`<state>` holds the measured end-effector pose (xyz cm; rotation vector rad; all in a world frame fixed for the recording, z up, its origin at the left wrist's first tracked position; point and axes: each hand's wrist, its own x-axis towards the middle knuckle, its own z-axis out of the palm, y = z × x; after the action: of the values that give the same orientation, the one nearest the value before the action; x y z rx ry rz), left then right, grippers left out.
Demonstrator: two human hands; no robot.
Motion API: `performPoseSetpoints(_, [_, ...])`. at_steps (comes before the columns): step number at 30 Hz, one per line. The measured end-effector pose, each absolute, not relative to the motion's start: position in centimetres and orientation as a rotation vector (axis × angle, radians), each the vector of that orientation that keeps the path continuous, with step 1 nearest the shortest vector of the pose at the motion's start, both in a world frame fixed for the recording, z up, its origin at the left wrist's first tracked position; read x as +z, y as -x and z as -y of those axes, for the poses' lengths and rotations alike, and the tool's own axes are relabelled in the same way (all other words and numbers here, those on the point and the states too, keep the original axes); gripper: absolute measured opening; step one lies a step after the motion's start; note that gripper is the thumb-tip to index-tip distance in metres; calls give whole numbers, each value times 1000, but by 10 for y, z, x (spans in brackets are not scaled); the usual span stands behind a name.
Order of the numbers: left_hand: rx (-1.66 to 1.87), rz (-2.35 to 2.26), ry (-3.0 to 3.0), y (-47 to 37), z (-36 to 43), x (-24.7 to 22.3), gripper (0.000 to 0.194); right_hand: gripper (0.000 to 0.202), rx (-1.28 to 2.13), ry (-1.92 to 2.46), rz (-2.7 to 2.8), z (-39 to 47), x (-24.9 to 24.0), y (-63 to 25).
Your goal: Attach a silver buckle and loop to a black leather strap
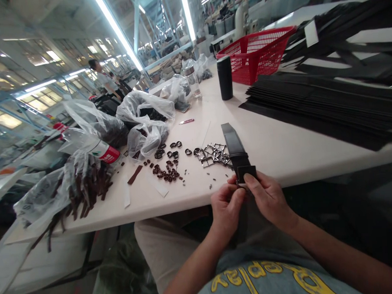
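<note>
A black strap (234, 142) with a loop around it stretches from the hands up over the table's front edge. My left hand (227, 206) pinches its lower end near a small metal part. With the thumb on top, my right hand (270, 200) grips a dark square piece (247, 172) at the same end of the strap. Just behind the hands lies a heap of metal buckle frames (212, 154). Small brown loops (169, 171) and several black rings (174, 154) are spread on the table to the left. A few tiny metal pins lie close by.
Stacked black strips (317, 102) cover the table's right side, near a red basket (260, 53) and a black cylinder (224, 78). Plastic bags (146, 119), a bundle of brown straps (87, 182) and a red-and-white container (105, 152) stand left. A person (105, 79) is in the background.
</note>
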<state>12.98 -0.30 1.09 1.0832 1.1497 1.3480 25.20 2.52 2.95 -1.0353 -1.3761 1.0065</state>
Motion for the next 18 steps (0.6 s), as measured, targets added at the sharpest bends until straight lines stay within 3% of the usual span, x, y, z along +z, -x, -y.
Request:
performPoseSetpoints(3, [1461, -1257, -1159, -114, -3, 17, 26, 38, 1016, 1018, 1419, -28, 28, -256])
performPoseSetpoints(8, [1317, -1090, -1097, -109, -16, 37, 45, 33, 1010, 1039, 1529, -26, 26, -256])
performPoseSetpoints(12, [1237, -1027, -947, -120, -20, 46, 43, 31, 929, 1069, 1572, -23, 25, -256])
performPoseSetpoints(18, [1193, -964, -812, -126, -26, 41, 48, 31, 1144, 1020, 1448, -33, 13, -265])
